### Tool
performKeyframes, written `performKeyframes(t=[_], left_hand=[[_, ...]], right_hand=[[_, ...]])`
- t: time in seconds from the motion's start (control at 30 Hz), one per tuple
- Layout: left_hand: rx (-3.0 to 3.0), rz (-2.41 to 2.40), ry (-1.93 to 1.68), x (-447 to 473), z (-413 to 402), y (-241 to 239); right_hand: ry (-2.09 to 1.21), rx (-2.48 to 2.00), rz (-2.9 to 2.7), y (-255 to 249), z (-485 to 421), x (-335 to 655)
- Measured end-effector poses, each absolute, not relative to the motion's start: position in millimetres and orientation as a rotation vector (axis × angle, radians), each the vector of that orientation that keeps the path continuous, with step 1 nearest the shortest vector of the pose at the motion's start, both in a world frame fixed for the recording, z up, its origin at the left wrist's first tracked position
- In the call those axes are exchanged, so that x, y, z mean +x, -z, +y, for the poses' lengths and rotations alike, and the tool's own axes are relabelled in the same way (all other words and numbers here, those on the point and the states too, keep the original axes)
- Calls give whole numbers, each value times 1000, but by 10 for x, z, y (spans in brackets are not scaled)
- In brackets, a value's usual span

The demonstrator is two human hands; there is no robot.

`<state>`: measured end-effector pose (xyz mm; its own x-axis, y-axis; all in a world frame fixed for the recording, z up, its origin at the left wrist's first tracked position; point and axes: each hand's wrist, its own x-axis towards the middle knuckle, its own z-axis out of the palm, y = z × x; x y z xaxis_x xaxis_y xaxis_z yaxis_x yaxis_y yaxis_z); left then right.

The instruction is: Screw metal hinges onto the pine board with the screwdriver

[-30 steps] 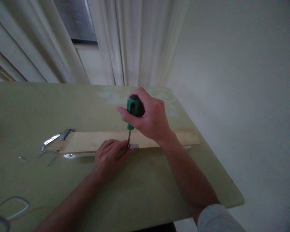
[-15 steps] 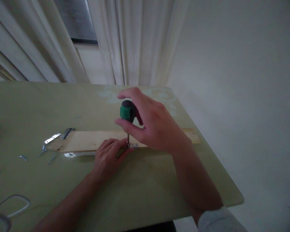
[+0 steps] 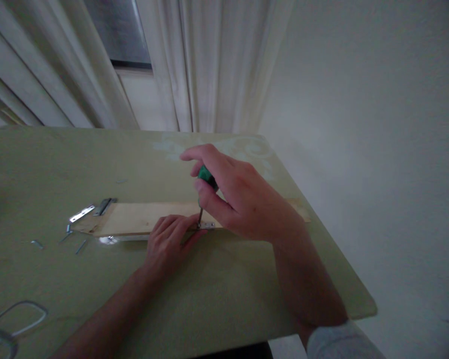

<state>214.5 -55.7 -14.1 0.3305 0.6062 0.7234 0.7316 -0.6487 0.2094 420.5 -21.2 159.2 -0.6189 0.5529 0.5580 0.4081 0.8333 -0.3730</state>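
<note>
A pale wooden board lies across the green table, with a small metal hinge at its near edge. My left hand rests over that edge, thumb and forefinger closed around the hinge's left end. In my right hand is a screwdriver with a green and black handle, gripped between thumb and fingers, forefinger extended. Its thin shaft leans slightly right, and the tip meets the hinge beside my left fingertips. Whether a screw sits under the tip is too small to tell.
Two more hinges, one shiny and one darker, lie at the board's left end. Several screws are scattered near it. A white cable loops at the lower left. Curtains and a wall stand beyond the table.
My right hand has come slightly lower and right around the screwdriver handle, which has tipped from upright toward the right. My left hand and the board have stayed put.
</note>
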Motion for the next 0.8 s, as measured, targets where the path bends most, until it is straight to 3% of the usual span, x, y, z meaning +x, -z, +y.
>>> performKeyframes(t=[0.27, 0.47, 0.67, 0.8], left_hand=[[-2395, -1331, 1169, 2162, -572, 147], [-2360, -1352, 1197, 2199, -595, 139], [-2386, -1382, 1191, 2198, -598, 146], [-2372, -1367, 1210, 2203, -604, 162]], right_hand=[[-120, -955, -2233, -1561, -266, 4156], [-218, -732, -2336, -1581, -300, 4152], [-31, -980, -2178, -1527, -269, 4118], [-11, -915, -2285, -1560, -271, 4157]])
